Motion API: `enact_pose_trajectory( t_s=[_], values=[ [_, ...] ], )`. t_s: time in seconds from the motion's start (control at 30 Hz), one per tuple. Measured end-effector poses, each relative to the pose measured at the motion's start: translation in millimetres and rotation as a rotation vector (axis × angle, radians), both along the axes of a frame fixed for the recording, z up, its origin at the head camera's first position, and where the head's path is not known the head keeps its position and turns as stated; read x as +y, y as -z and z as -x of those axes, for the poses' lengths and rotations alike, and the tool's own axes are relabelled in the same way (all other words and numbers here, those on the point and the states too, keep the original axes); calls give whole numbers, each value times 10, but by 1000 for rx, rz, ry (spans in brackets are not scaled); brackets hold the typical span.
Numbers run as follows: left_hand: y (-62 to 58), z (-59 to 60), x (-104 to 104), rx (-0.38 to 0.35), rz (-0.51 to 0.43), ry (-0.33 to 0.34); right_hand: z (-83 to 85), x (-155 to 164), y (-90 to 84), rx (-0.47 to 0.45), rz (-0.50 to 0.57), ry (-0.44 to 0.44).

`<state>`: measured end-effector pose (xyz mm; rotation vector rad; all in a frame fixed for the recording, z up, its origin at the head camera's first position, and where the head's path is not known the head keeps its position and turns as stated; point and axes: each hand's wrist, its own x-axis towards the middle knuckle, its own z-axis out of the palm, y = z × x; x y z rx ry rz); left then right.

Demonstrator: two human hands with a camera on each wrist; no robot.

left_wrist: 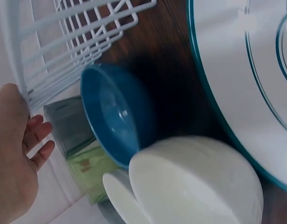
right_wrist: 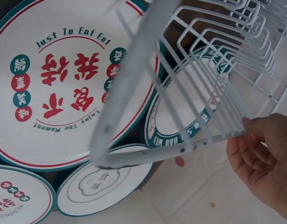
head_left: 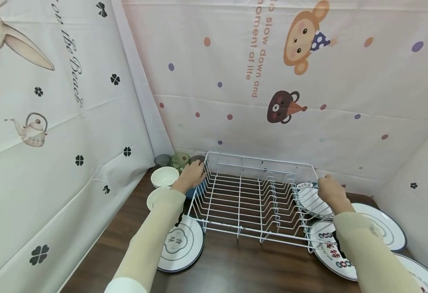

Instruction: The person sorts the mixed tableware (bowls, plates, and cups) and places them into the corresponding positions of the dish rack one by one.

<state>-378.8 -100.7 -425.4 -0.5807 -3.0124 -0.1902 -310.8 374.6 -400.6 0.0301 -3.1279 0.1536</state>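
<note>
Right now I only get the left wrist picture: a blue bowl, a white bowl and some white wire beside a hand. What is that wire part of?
Observer: It belongs to a white wire dish rack that stands on a dark wooden table.
Operator: Is the other hand busy too?
Observer: Yes, the right hand grips the rim at the rack's right end, opposite the left hand.
Operator: And what lies over on that side?
Observer: Several large plates lie flat there. One large plate has red characters and the words "Just To Eat Eat".
</note>
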Motion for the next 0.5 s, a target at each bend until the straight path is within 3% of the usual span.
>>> enact_pose_trajectory(
  t_s=[0.27,0.5],
  values=[
    [128,-28,-1,50,-49,-24,6,-20,-5,-20,1,7],
    [103,-1,20,65,-101,-62,50,104,-96,-92,16,-36]
  ],
)
